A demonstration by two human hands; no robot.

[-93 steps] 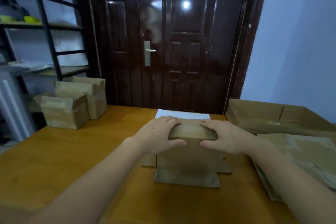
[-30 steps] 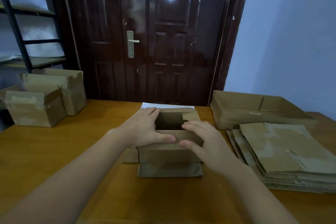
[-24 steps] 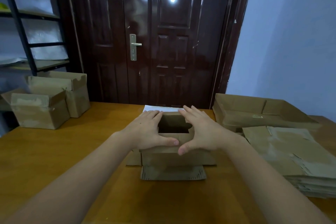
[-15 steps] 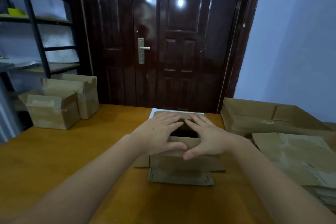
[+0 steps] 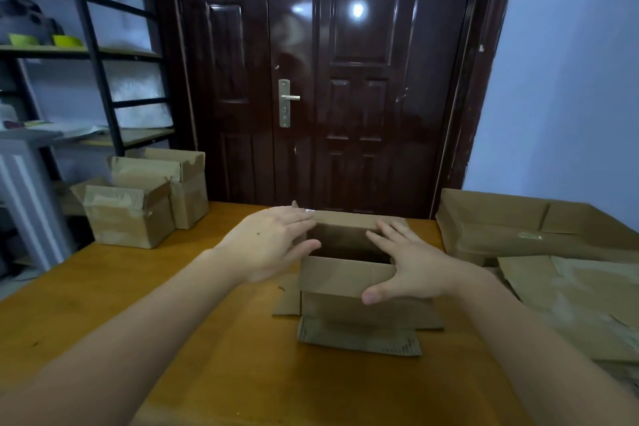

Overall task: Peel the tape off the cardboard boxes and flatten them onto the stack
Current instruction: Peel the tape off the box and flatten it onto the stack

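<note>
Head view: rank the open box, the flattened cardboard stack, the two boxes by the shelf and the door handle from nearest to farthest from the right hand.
1. Open box: touching the right hand, centre.
2. Flattened cardboard stack: right side.
3. Two boxes by the shelf: far left of the table.
4. Door handle: behind the table.

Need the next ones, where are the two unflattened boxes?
In the head view, the two boxes stand at the table's far left, below the shelf.
</note>
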